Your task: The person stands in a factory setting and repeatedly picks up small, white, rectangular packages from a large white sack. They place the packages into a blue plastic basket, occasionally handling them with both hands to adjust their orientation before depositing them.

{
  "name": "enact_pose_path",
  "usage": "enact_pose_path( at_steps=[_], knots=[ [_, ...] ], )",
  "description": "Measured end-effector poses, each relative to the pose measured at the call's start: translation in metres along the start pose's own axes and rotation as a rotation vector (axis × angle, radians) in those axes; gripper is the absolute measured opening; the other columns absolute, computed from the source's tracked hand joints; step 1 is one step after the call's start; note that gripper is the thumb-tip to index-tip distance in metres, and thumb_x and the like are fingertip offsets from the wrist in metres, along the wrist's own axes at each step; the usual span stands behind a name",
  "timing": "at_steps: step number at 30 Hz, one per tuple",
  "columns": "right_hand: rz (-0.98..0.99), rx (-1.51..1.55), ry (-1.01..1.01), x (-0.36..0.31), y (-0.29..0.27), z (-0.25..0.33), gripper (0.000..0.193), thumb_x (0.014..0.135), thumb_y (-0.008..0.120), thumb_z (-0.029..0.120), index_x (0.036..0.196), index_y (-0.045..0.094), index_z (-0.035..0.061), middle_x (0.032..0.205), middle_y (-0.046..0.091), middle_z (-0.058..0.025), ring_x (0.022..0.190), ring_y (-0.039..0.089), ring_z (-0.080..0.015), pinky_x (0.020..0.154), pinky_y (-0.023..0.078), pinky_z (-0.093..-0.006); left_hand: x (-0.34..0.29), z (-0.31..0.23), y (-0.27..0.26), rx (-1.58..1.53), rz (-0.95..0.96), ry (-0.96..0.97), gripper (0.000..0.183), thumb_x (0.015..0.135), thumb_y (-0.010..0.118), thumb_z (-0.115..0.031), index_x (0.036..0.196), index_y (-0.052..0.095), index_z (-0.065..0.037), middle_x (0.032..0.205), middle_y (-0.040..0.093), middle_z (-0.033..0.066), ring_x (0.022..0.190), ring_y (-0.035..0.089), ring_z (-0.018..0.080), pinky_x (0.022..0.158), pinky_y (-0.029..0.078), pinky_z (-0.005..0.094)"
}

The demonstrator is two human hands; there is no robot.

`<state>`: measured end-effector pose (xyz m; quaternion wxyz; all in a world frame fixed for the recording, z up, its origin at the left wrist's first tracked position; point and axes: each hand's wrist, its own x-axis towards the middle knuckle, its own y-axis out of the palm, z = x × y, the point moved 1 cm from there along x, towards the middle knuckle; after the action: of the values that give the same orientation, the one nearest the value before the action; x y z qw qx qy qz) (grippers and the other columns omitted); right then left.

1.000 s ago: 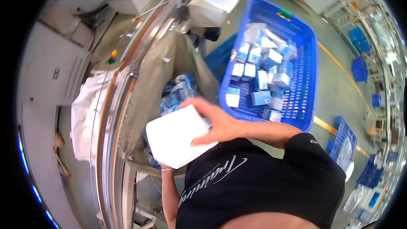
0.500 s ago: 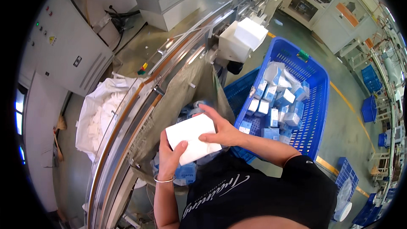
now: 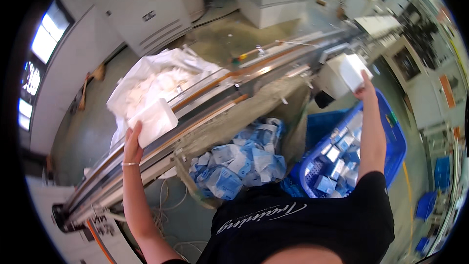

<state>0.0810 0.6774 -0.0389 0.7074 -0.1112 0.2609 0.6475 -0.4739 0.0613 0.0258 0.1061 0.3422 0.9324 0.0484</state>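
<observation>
My left hand [image 3: 132, 143] holds a white soft pack [image 3: 152, 121] over the long conveyor [image 3: 205, 102], far out to my left. Stretched up to the right, my right hand [image 3: 364, 87] grips a second white pack [image 3: 352, 71] beside a white machine housing [image 3: 331, 79] at the conveyor's right end. Between my arms, below the conveyor, lies a heap of blue-and-white packs [image 3: 239, 164] in a clear bin.
A blue plastic crate [image 3: 398, 146] with several small blue-and-white packs stands at my right. A big white sack [image 3: 156, 76] sits behind the conveyor. Grey cabinets [image 3: 141, 5] line the back wall. Cables lie on the floor at lower left.
Both hands were together on one white pack in front of my chest. Now they are spread wide apart, each with a white pack, left over the conveyor and right up at the machine housing.
</observation>
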Motion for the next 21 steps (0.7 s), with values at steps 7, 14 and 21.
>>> enact_pose_path(
  at_steps=[7, 14, 21],
  knots=[
    [0.527, -0.527, -0.899, -0.265, 0.22, -0.018, 0.049, 0.072, 0.075, 0.028, 0.107, 0.057, 0.0003, 0.098, 0.063, -0.0092, 0.085, 0.06, -0.0153, 0.075, 0.047, -0.0262, 0.019, 0.03, -0.087, 0.162, 0.055, -0.634, 0.048, 0.084, 0.066, -0.024, 0.122, 0.046, -0.001, 0.112, 0.057, 0.0081, 0.095, 0.058, 0.0168, 0.08, 0.048, 0.0323],
    [1.355, -0.559, 0.373, -0.394, 0.386, -0.176, 0.057, 0.078, 0.072, 0.029, 0.115, 0.049, -0.0061, 0.108, 0.059, -0.0122, 0.1, 0.057, -0.0173, 0.088, 0.046, -0.0299, 0.03, 0.064, -0.145, 0.298, 0.004, -0.775, 0.061, 0.074, 0.077, -0.025, 0.123, 0.043, -0.01, 0.086, 0.054, 0.0042, 0.076, 0.05, 0.0136, 0.065, 0.044, 0.0307],
    [1.457, -1.099, 0.636, -0.316, 0.415, -0.272, 0.062, 0.077, 0.072, 0.035, 0.123, 0.047, 0.0014, 0.121, 0.054, -0.0061, 0.111, 0.05, -0.016, 0.096, 0.04, -0.0273, 0.045, 0.061, -0.131, 0.614, 0.18, -0.766, 0.057, 0.07, 0.074, -0.048, 0.09, 0.051, 0.0, 0.064, 0.046, 0.0016, 0.053, 0.044, 0.0125, 0.049, 0.039, 0.0279]
  ],
)
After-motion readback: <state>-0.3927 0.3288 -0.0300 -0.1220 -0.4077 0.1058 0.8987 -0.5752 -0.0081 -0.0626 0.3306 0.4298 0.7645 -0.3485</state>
